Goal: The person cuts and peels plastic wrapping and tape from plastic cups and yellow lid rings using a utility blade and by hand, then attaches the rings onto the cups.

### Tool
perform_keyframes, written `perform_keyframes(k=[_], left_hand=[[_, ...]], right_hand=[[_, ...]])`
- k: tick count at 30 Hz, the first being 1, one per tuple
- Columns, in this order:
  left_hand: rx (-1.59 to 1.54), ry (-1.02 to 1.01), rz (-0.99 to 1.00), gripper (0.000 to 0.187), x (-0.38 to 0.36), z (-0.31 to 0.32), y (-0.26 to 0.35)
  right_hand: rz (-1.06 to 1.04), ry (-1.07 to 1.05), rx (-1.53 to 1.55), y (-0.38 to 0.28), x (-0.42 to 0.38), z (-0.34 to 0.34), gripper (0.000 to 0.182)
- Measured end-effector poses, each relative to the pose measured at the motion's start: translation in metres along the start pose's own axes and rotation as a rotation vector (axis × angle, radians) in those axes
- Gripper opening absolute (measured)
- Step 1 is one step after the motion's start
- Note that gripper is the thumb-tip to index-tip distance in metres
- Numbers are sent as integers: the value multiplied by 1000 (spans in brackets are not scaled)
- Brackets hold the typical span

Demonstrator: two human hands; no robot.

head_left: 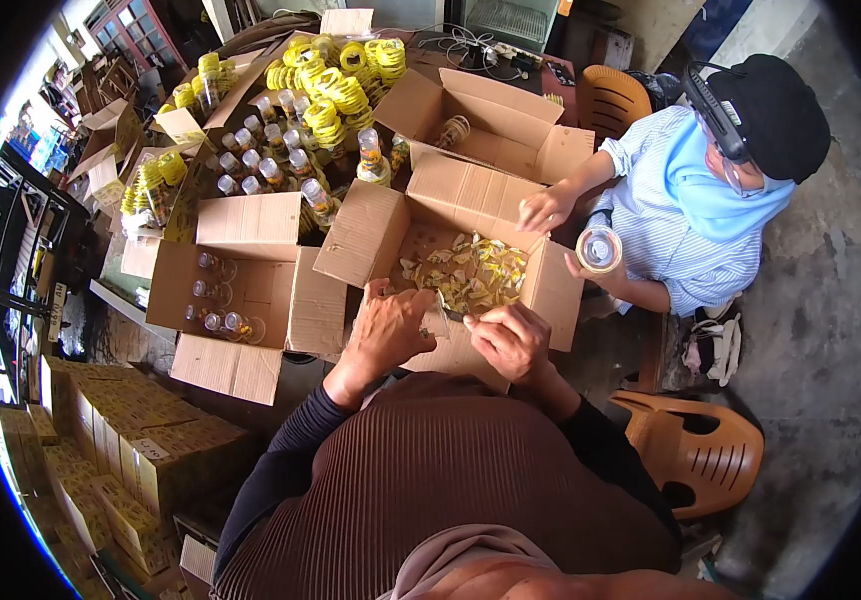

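Observation:
My left hand (388, 328) is closed around a clear glass (437, 318), mostly hidden behind the fingers. My right hand (512, 341) grips a small dark-handled tool (453, 314), whose end meets the glass; its exact kind is too small to make out. Both hands are over the near edge of an open cardboard box (362, 232). Inside that box lie many torn yellow and white scraps (470, 270).
A co-worker (680, 200) on the right holds a clear glass (598, 249). Left stands a box (240, 220) with several glasses. Behind are another box (500, 115), more glasses (270, 172) and yellow ring-shaped bundles (325, 85). An orange chair (695, 450) stands at right.

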State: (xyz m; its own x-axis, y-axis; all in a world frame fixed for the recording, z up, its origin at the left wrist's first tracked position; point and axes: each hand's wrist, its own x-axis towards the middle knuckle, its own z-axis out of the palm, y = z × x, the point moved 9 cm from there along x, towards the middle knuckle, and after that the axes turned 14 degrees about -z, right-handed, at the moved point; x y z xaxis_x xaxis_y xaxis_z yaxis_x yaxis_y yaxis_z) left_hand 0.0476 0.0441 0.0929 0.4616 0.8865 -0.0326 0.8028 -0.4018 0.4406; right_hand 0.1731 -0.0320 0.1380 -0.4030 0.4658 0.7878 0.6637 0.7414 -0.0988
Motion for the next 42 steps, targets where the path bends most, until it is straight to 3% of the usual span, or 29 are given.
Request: perform_keyframes(k=[13,16,18,22,27,30,37,39,42], left_hand=[[51,151,54,37,-7,2,11],[42,165,146,41,-16,10,24],[126,-23,131,44,-18,39,31],[85,62,97,45,-12,17,22],[91,94,67,43,-9,3,15],[123,59,71,52,-7,6,17],[128,186,155,34,-12,-1,29],[150,209,178,32,-15,4,33],[140,175,188,22,-17,14,35]], right_hand=[[77,3,-8,0,-7,9,18],[122,-53,-45,8,-12,18,14],[213,-47,-2,25,-20,24,14],[400,132,59,37,-31,8,13],[201,66,-18,12,-22,-4,15],[84,-9,-59,-1,-17,0,15],[117,-31,-40,5,-17,3,15],[211,-138,-25,16,-20,14,15],[321,-85,33,29,-34,18,14]])
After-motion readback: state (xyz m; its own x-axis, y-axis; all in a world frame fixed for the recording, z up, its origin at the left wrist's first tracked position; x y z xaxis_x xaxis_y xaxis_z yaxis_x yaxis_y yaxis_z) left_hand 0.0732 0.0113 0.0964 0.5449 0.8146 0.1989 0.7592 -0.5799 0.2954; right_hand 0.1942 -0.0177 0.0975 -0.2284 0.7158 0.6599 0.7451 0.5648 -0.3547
